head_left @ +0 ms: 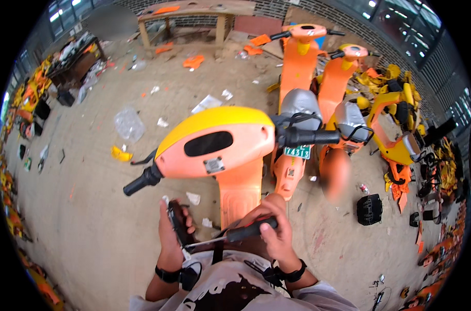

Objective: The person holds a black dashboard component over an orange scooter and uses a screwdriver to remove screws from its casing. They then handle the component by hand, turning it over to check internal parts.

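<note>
The person's left hand [172,233] is curled around a small dark thing [177,222]. The fingers [190,226] wrap its far side, so most of it is hidden and it is hard to tell what it is. The right hand [274,228] is closed tight around the black handle of a screwdriver [230,236]. Its thin metal rod points left, and the tip reaches the bottom of the small dark thing, just by the left hand. Whether the tip goes inside it cannot be seen.

Both hands are low in the picture, just in front of the person's chest. Each wrist has a black band, and the arms are cut off at the bottom edge.

Right above the hands stands an orange and yellow scooter [220,145] with black grips on its handlebar. Its orange post comes down between the two hands. The lower part of the scooter is hidden behind the hands.

More orange scooters [302,67] stand behind it. One blurred patch sits beside them and cannot be made out. Bits of orange plastic and scraps lie on the dusty floor [90,207]. A wooden desk [194,10] is far off at the top.
</note>
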The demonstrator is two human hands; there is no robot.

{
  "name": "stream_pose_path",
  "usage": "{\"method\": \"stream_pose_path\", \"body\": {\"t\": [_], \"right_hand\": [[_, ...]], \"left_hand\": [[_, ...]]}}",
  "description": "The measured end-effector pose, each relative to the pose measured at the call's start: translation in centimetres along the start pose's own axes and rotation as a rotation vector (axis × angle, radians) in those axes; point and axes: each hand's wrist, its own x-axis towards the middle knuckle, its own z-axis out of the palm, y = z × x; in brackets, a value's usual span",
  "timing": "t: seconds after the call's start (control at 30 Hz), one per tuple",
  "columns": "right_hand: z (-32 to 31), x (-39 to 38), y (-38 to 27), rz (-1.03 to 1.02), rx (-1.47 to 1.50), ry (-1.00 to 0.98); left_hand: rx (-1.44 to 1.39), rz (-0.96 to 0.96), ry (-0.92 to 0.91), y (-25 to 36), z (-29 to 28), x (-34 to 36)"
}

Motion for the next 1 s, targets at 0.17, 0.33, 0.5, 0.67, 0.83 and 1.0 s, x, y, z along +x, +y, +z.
{"method": "stream_pose_path", "body": {"t": [0.17, 0.33, 0.5, 0.67, 0.83, 1.0], "right_hand": [[0.1, 1.1, -0.8, -0.169, -0.159, -0.047], [0.4, 1.1, 0.0, -0.085, -0.037, -0.057], [0.9, 1.0, 0.6, -0.209, -0.141, -0.019], [1.1, -0.2, 0.4, 0.070, -0.051, 0.066], [0.6, 0.3, 1.6, -0.148, -0.179, 0.018], [2.0, 0.0, -0.5, 0.110, -0.096, 0.125]], "left_hand": [[-0.054, 0.017, -0.031, 0.1, -0.3, 0.3], [-0.050, 0.044, -0.026, 0.3, -0.3, -0.1], [-0.064, 0.058, 0.033, 0.5, -0.5, -0.8], [-0.033, 0.028, -0.004, 0.8, -0.2, -1.1], [-0.077, 0.055, 0.011, 0.6, -0.9, -1.5], [-0.057, 0.049, -0.003, 0.6, -0.7, -1.4]]}}
